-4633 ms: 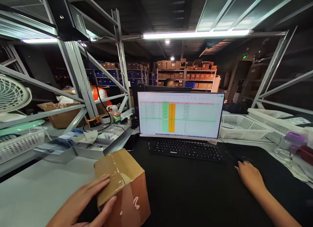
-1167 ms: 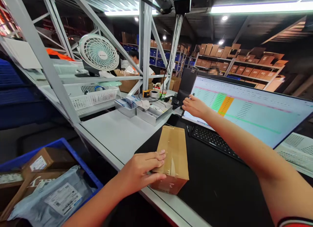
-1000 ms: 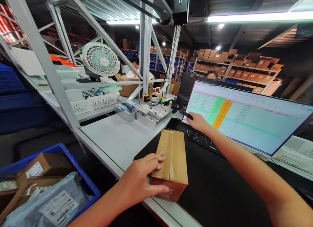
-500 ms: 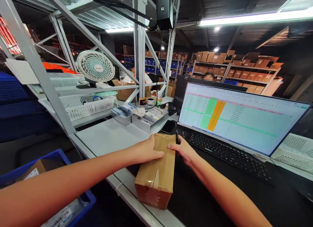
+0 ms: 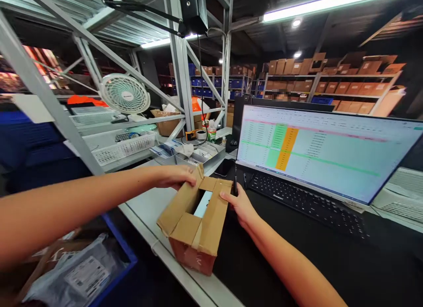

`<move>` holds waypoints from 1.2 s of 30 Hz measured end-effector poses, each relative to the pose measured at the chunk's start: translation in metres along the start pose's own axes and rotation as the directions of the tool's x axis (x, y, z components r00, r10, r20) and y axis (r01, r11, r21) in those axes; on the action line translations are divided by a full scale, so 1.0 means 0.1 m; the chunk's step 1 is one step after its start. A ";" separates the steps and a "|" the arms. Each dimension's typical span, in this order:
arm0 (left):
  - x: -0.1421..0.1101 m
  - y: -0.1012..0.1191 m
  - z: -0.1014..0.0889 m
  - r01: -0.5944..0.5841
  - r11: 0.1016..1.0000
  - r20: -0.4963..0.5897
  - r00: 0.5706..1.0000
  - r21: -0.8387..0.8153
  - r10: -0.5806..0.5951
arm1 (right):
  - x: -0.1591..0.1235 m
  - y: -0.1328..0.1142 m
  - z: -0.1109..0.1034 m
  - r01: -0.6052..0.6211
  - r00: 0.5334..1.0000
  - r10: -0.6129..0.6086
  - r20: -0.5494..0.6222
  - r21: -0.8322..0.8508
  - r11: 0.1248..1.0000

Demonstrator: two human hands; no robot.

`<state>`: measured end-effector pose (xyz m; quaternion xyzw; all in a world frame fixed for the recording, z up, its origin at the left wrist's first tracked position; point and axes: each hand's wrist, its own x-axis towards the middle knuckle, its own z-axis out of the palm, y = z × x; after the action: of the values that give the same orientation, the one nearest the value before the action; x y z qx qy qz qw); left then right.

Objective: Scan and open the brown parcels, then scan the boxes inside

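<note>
A brown cardboard box (image 5: pixel 211 227) lies at the front edge of the desk, its top partly lifted. Through the gap shows a pale, light-blue item (image 5: pixel 202 204) with dark marks. My left hand (image 5: pixel 180 176) is closed on the long left flap (image 5: pixel 180 203), which is tilted up. On the box's other side is my right hand (image 5: pixel 240 203), thumb pressed on the right flap. Upright in that hand's fingers is a slim black tool (image 5: pixel 235 186); whether it is a pen or a cutter I cannot tell.
Behind the box are a phone (image 5: pixel 224 167), a keyboard (image 5: pixel 304 203) and a monitor (image 5: pixel 310 152). Metal trays (image 5: pixel 198 156) of small items stand at the back. Below left, a blue crate (image 5: pixel 127 249) holds bagged parcels. A metal post (image 5: pixel 49 86) rises at left.
The box top, closed and taped before, is now parted. My left hand has moved left with the flap, uncovering the pale item. My right hand stays at the box's right side.
</note>
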<state>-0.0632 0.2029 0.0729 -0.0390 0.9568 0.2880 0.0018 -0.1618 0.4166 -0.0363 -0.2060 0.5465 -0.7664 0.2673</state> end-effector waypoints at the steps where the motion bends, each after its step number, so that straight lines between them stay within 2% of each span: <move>1: -0.09 -0.04 0.04 0.034 0.997 0.047 0.998 -0.066 -0.031 | 0.01 0.02 -0.01 0.007 1.000 -0.007 0.009 0.009 1.000; 3: -0.28 -0.10 0.23 0.103 0.979 0.113 0.990 -0.174 -0.084 | 0.01 0.07 -0.01 0.027 0.999 -0.027 0.021 0.032 0.999; 6: -0.43 -0.19 0.61 0.148 0.961 0.113 0.986 -0.236 -0.124 | 0.01 0.15 0.04 0.074 0.997 -0.075 0.006 0.058 0.996; 7: -0.44 -0.22 0.68 0.152 0.960 0.103 0.986 -0.235 -0.131 | 0.00 0.17 0.05 0.095 0.996 -0.094 -0.010 0.059 0.994; 9: -0.40 -0.24 0.67 0.153 0.967 0.069 0.988 -0.202 -0.142 | -0.01 0.21 0.07 0.138 0.989 -0.135 -0.060 0.046 0.989; 11: -0.34 -0.18 0.46 0.155 0.979 -0.015 0.987 -0.129 -0.158 | -0.01 0.24 0.07 0.175 0.978 -0.173 -0.116 0.014 0.984; 14: -0.32 0.15 0.10 0.153 0.988 -0.235 0.961 0.018 -0.144 | -0.02 0.29 0.08 0.200 0.961 -0.206 -0.184 -0.049 0.979; 16: -0.37 0.49 0.07 0.160 0.968 -0.315 0.944 0.192 -0.094 | -0.06 0.31 0.11 0.200 0.949 -0.217 -0.231 -0.094 0.975; 17: -0.41 0.66 0.13 0.174 0.927 -0.287 0.955 0.331 -0.077 | -0.10 0.31 0.12 0.198 0.941 -0.222 -0.257 -0.116 0.973; 18: -0.46 0.82 0.23 0.182 0.876 -0.209 0.973 0.446 -0.096 | -0.14 0.30 0.13 0.194 0.933 -0.226 -0.280 -0.135 0.972; 21: -0.54 1.11 0.57 0.128 0.772 -0.016 0.988 0.623 -0.151 | -0.25 0.21 0.10 0.152 0.942 -0.191 -0.278 -0.157 0.976; 23: -0.55 1.12 0.66 0.129 0.764 -0.004 0.987 0.632 -0.163 | -0.27 0.07 0.01 0.098 0.967 -0.131 -0.217 -0.153 0.983; 26: -0.53 0.98 0.52 0.178 0.782 -0.022 0.978 0.598 -0.206 | -0.22 -0.23 -0.20 0.043 0.994 -0.057 -0.089 -0.149 0.988; 29: -0.56 0.83 0.29 0.164 0.791 -0.020 0.982 0.590 -0.189 | -0.16 -0.53 -0.44 0.139 0.988 -0.116 0.103 -0.263 0.955; 32: -0.65 0.77 0.21 0.104 0.795 -0.001 0.992 0.597 -0.129 | -0.20 -0.76 -0.65 0.254 0.949 -0.153 0.276 -0.379 0.890; 33: -0.68 0.77 0.22 0.079 0.790 0.014 0.994 0.608 -0.110 | -0.23 -0.81 -0.70 0.312 0.927 -0.170 0.335 -0.436 0.844; 34: -0.72 0.77 0.24 0.054 0.781 0.033 0.995 0.622 -0.095 | -0.26 -0.85 -0.74 0.399 0.894 -0.198 0.402 -0.515 0.758; 36: -0.78 0.79 0.30 0.027 0.764 0.078 0.992 0.645 -0.101 | -0.31 -0.90 -0.80 0.604 0.791 -0.261 0.553 -0.639 0.476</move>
<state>0.0083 0.2911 0.0938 -0.0531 0.9941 -0.0550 0.0768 -0.2031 0.5174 0.0228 -0.5804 0.6908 -0.4292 0.0409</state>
